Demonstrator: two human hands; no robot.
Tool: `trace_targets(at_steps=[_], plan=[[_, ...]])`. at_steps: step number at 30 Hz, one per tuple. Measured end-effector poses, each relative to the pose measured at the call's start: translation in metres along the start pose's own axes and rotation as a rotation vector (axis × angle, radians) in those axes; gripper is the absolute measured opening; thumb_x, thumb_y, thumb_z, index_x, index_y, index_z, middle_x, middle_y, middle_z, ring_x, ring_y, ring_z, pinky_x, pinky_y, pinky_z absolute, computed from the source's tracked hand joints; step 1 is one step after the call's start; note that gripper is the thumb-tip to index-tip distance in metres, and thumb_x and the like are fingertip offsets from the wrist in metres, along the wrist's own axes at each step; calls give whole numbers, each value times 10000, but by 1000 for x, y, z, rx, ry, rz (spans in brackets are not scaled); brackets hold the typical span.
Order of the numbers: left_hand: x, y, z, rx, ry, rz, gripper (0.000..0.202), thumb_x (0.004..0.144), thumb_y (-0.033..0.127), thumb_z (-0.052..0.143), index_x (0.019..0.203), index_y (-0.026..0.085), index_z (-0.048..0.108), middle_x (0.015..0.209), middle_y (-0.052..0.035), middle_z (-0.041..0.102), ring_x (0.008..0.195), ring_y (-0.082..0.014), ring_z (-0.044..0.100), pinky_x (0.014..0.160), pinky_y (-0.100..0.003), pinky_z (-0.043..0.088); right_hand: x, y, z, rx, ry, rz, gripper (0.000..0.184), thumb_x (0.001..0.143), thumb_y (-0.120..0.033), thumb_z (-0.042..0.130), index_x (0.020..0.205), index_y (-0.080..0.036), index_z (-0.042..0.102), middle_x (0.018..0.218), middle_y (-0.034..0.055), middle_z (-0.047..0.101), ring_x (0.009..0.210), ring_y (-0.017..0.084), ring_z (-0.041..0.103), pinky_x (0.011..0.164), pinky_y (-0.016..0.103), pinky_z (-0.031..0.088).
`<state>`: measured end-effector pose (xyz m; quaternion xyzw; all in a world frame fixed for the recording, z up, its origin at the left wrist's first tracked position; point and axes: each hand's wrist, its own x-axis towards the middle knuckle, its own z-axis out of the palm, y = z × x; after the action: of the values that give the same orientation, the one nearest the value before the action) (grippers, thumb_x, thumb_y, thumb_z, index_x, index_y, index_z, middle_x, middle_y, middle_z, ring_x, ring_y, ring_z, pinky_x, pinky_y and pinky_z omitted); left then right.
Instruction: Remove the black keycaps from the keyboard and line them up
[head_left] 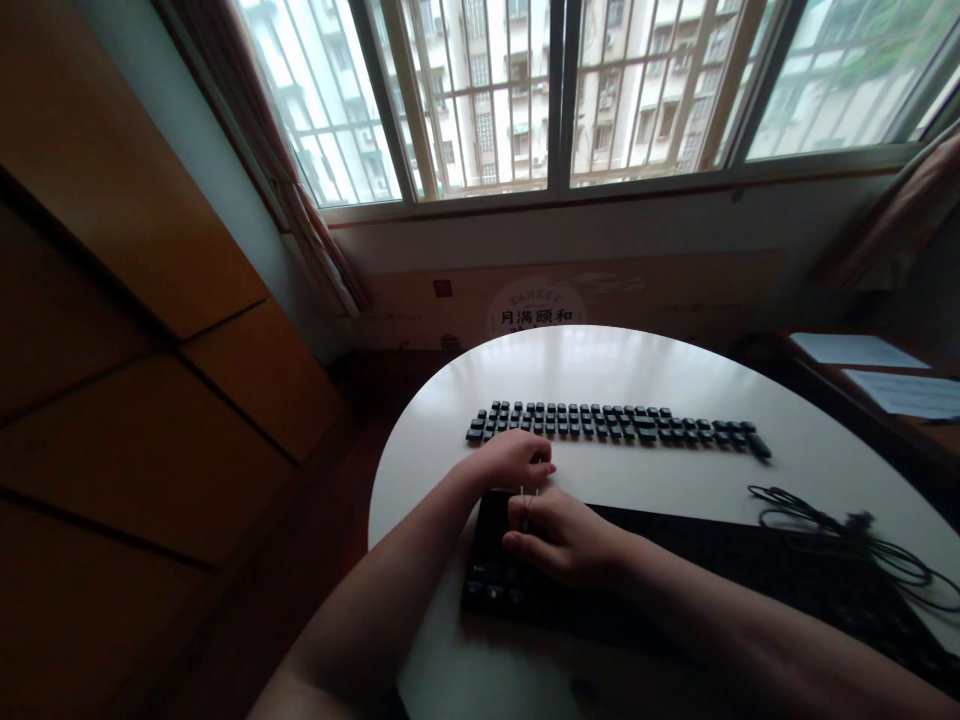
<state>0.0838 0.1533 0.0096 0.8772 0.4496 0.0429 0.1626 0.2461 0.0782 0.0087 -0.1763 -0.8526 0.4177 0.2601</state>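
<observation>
A black keyboard (675, 560) lies on the white table, with a few keycaps (495, 594) still on its near left corner. My right hand (574, 535) is over its left part, closed around a wire keycap puller (529, 493) whose thin wire prongs point up and away from me. Just beyond it, my left hand (514, 458) is closed with curled fingers, by the keyboard's far left corner; what they hold, if anything, is hidden. Past my left hand, loose black keycaps (585, 420) stand in several rows.
A coiled black cable (847, 530) lies at the right on the round white table (585, 365). Sheets of paper (862, 350) rest on a brown surface at the far right. Wooden cabinets (112, 400) stand to the left, and a barred window (559, 100) is ahead.
</observation>
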Motion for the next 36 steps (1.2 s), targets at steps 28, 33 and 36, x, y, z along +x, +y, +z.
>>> trace_targets(at_steps=[28, 33, 36], plan=[[-2, 1, -2, -4, 4, -27, 181, 867, 364, 610, 848, 204, 693, 833, -15, 682, 725, -158, 571, 607, -244, 353, 3, 3, 22, -147, 254, -143, 263, 800, -182, 556, 603, -221, 387, 516, -66, 358, 450, 92, 293, 460, 243, 253], [-1, 0, -2, 22, -16, -32, 144, 835, 330, 614, 838, 212, 696, 799, -2, 672, 731, -165, 572, 610, -245, 351, 4, 5, 14, 120, 561, 7, 223, 902, -269, 490, 688, -210, 468, 593, -38, 441, 527, 119, 392, 527, 255, 353], [-1, 0, -3, -4, -13, -33, 131, 822, 294, 594, 819, 204, 688, 807, -6, 671, 744, -172, 574, 629, -249, 365, 5, 7, 10, 179, 570, 33, 225, 906, -301, 512, 704, -203, 493, 599, -41, 441, 544, 121, 397, 541, 254, 357]])
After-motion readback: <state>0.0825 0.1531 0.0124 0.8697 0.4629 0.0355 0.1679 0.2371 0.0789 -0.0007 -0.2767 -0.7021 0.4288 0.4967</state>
